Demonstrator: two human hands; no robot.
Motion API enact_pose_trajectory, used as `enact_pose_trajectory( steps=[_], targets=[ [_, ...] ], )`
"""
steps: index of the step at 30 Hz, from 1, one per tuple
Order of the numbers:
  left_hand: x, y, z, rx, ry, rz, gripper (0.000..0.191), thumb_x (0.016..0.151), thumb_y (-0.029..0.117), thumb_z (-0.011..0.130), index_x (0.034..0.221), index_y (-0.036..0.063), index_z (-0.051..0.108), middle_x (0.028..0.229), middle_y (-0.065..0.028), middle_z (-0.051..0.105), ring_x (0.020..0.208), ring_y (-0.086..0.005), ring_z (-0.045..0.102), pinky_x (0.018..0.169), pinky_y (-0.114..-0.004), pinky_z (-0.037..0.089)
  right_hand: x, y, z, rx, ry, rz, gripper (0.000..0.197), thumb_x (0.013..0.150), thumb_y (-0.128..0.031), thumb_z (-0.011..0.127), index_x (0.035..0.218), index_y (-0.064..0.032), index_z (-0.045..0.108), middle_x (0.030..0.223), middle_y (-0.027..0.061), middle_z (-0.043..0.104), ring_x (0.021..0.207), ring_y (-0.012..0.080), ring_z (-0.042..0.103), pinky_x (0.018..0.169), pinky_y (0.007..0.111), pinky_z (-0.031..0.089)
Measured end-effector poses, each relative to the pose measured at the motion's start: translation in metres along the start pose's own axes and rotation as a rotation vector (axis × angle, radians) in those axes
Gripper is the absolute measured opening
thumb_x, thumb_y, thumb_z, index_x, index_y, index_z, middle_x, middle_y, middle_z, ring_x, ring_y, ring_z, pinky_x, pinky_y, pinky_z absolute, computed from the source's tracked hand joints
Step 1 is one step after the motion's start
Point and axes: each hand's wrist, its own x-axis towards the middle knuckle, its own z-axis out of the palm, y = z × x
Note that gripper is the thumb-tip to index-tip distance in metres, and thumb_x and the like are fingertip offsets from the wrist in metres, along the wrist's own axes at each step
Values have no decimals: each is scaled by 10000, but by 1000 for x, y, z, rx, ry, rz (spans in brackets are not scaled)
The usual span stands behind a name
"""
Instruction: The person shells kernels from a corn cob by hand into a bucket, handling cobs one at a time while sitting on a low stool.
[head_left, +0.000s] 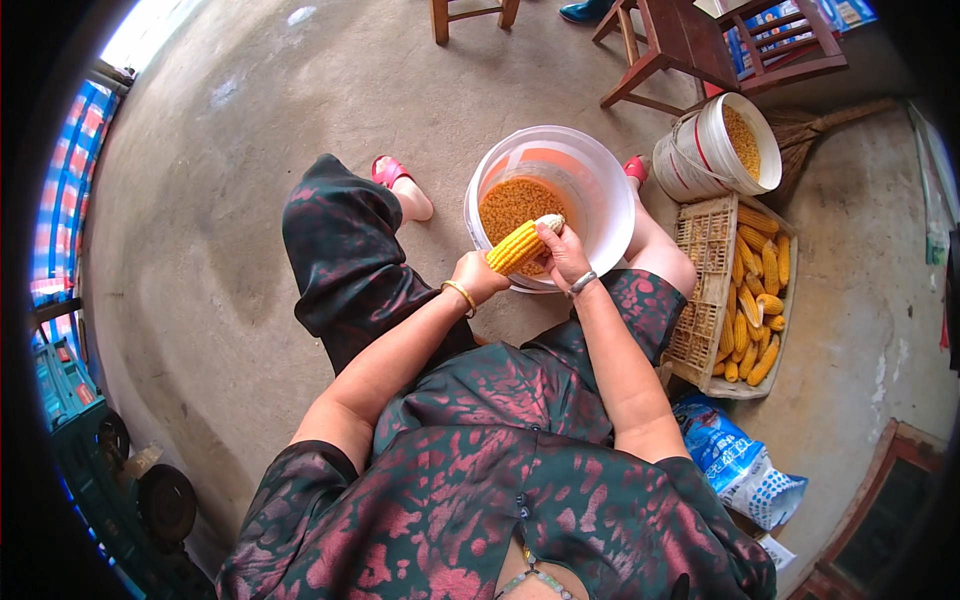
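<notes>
A yellow corn cob (514, 248) lies between my hands above a white plastic bucket (622, 225). My left hand (480, 274) is closed around its lower left end. Around the other end, where the pale tip shows and kernels are off, my right hand (566, 255) has its fingers. Loose corn kernels (523, 204) cover part of the bucket's bottom; the cob and my hands hide some of them. The bucket stands on the floor between my legs.
On the right, a plastic crate (697, 289) holds several corn cobs (752, 300). Behind it a second bucket (694, 154) of kernels leans, with a broom (814, 131) beyond. A blue-and-white bag (739, 461) lies near the crate. Wooden chairs (675, 45) stand ahead.
</notes>
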Motion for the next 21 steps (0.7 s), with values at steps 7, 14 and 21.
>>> enact_pose_trajectory(
  steps=[7,14,21],
  targets=[
    [-5,8,2,62,49,-2,299,548,167,661,794,3,621,761,-193,624,737,-298,622,686,-348,482,18,20,-4,-254,268,-171,391,788,-364,630,982,-58,480,836,19,533,723,114,535,582,257,482],
    [-2,-1,1,58,41,6,291,555,165,659,794,5,621,764,-189,626,739,-296,622,683,-346,480,0,0,5,54,68,11,334,814,-270,614,1040,-81,458,914,15,533,806,118,538,654,277,487],
    [-1,0,2,34,5,23,295,562,172,669,796,1,613,728,-165,622,696,-265,614,669,-340,475,-2,5,-5,-37,7,-24,277,840,-230,576,1043,-80,462,933,5,531,828,112,543,679,276,499]
  ],
)
